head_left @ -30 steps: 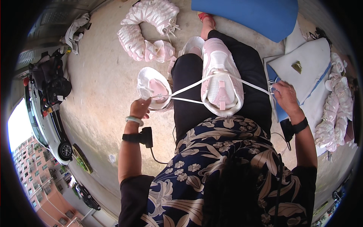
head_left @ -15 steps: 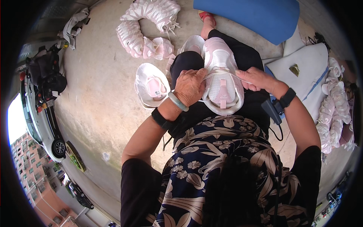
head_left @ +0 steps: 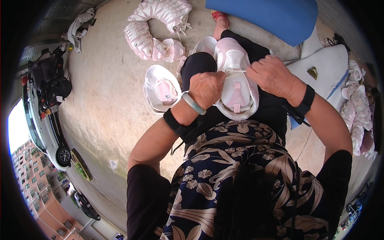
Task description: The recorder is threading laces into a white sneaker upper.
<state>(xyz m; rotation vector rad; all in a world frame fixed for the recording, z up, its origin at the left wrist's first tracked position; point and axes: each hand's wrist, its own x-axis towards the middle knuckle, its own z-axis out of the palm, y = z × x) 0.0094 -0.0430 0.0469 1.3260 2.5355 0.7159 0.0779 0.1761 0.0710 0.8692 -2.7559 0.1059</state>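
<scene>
Both hands, left hand [head_left: 207, 89] and right hand [head_left: 271, 76], pinch laces over pink-white shoe [head_left: 236, 86] on lap, lacing seemingly unfinished; second shoe [head_left: 162, 89] at 9 o'clock untouched

black sleeves, floral dress, black wristbands, pale green bangle [head_left: 193, 104].

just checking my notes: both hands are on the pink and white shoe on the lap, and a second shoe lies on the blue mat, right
Not quite. In the head view the second shoe lies on the bare concrete floor beside the person's left knee, not on the blue mat. The rest holds: left hand and right hand are both on the pink and white shoe on the lap.
</scene>
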